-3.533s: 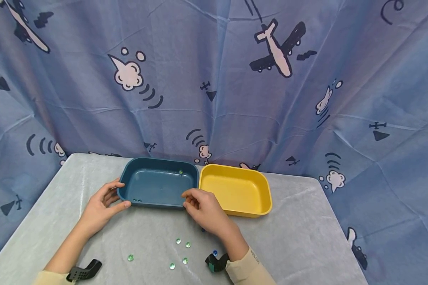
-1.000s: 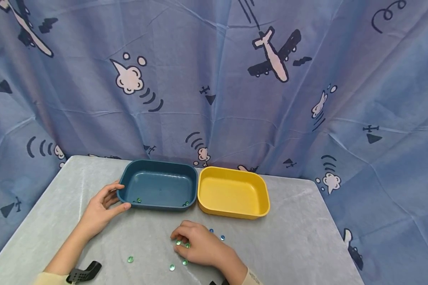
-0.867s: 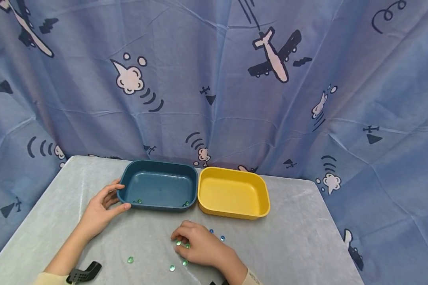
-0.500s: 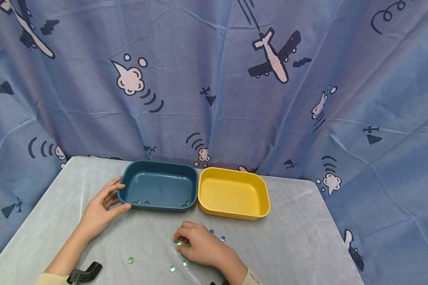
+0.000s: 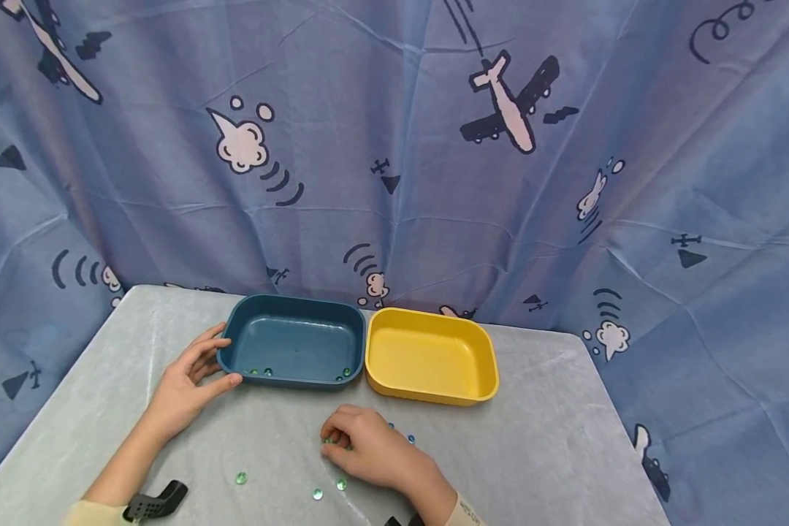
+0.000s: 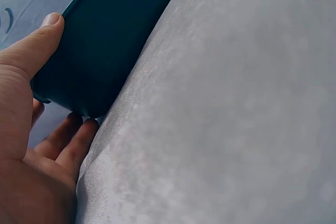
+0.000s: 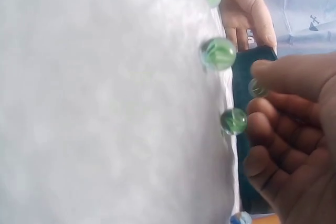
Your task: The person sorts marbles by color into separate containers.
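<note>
My left hand (image 5: 183, 386) holds the near left corner of the dark teal bin (image 5: 296, 343), its thumb along the front wall and its fingers around the side. The left wrist view shows this hand (image 6: 42, 129) touching the bin's wall (image 6: 105, 40). Just in front of the bins, my right hand (image 5: 371, 447) pinches a clear green marble (image 7: 257, 88) between thumb and forefinger, a little above the table. Another green marble (image 7: 233, 121) lies close below its fingers in the right wrist view. Several marbles, including a green one (image 5: 346, 372), lie inside the teal bin.
A yellow bin (image 5: 430, 354) with no marbles visible in it stands against the teal bin's right side. More green marbles (image 5: 241, 478) and blue marbles (image 5: 410, 439) lie loose on the grey cloth-covered table (image 5: 539, 438). A blue patterned curtain (image 5: 394, 146) hangs behind.
My right hand has moved back from the teal bin's rim to the loose marbles and now pinches a green one. Marbles inside the bin have rolled. The left hand stays at the corner.
</note>
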`<state>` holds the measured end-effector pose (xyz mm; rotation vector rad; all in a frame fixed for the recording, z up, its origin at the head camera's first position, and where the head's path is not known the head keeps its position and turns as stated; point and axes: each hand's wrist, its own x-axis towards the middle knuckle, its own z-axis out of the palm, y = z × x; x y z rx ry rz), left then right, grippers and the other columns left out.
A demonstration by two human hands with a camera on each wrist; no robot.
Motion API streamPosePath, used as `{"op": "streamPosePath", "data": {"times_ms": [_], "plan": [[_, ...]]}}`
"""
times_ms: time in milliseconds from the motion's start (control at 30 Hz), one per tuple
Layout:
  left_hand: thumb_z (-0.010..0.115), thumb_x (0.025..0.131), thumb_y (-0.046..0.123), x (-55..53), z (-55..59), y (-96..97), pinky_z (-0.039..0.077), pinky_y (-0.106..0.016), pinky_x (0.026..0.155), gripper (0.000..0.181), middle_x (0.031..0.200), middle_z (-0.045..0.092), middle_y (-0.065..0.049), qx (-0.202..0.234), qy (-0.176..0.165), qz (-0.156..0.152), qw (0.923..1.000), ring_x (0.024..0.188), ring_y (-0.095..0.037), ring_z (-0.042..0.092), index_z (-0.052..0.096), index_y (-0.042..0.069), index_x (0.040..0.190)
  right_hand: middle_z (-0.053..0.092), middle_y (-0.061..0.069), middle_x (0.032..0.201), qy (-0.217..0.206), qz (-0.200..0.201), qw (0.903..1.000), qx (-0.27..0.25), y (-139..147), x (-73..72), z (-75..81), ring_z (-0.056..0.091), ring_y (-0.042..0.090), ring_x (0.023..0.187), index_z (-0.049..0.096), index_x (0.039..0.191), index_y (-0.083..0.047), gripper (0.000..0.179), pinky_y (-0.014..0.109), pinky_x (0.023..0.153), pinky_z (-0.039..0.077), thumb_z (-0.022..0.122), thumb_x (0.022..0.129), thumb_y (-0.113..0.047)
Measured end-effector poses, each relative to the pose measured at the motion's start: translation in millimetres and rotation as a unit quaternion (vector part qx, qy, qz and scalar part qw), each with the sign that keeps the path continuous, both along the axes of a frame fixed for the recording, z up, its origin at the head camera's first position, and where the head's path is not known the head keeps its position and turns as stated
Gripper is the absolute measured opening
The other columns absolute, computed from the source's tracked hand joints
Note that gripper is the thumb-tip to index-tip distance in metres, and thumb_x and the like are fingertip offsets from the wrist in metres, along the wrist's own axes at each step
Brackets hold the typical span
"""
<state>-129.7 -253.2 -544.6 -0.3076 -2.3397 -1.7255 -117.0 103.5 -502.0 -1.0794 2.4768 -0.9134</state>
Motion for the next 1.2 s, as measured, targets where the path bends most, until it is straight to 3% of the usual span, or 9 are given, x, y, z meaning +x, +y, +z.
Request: {"op": "streamPosePath", "data": {"times_ms": [133, 333, 767, 1200], "plan": [[0.086, 0.095, 0.001, 0.4, 0.8, -0.3, 0.051, -0.010, 0.102, 0.061, 0.175, 0.035, -0.016, 0.001, -0.005, 0.002, 1.0000, 0.137, 0.009, 0.049, 0.058, -0.001, 0.149, 0.062, -0.017, 0.094, 0.016, -0.002, 0.9996, -0.025, 1.5, -2.1, 1.7, 0.058, -0.004, 0.084, 0.075, 0.107, -0.017, 0.005, 0.012, 0.075, 0.054, 0.079, 0.104, -0.019], [0.086, 0.094, 0.000, 0.4, 1.7, -0.3, 0.052, -0.011, 0.101, 0.059, 0.174, 0.035, -0.016, 0.003, 0.001, 0.001, 1.0000, 0.137, 0.008, 0.049, 0.059, -0.002, 0.147, 0.064, -0.014, 0.097, 0.005, -0.004, 0.9987, -0.050, 2.5, -7.7, 10.5, 0.058, -0.003, 0.085, 0.076, 0.114, -0.012, 0.009, 0.014, 0.076, 0.056, 0.076, 0.106, -0.017], [0.085, 0.094, -0.001, -0.5, -0.1, -0.6, 0.053, -0.013, 0.102, 0.055, 0.174, 0.036, -0.016, 0.006, 0.004, 0.000, 1.0000, 0.132, 0.004, 0.056, 0.060, -0.005, 0.143, 0.066, -0.008, 0.098, 0.081, -0.028, 0.9913, -0.099, 4.3, -31.7, 43.1, 0.060, 0.009, 0.087, 0.076, 0.112, -0.010, 0.009, 0.019, 0.074, 0.056, 0.078, 0.104, -0.012], [0.084, 0.093, -0.007, -0.5, 1.6, 1.0, 0.053, -0.013, 0.102, 0.053, 0.173, 0.037, -0.019, 0.019, 0.021, -0.011, 0.9995, 0.134, 0.001, 0.056, 0.060, -0.008, 0.141, 0.066, -0.010, 0.100, 0.051, -0.070, 0.9889, -0.120, -7.5, -67.3, 49.4, 0.059, 0.010, 0.086, 0.076, 0.116, -0.015, 0.010, 0.024, 0.073, 0.058, 0.074, 0.106, -0.016]]}}
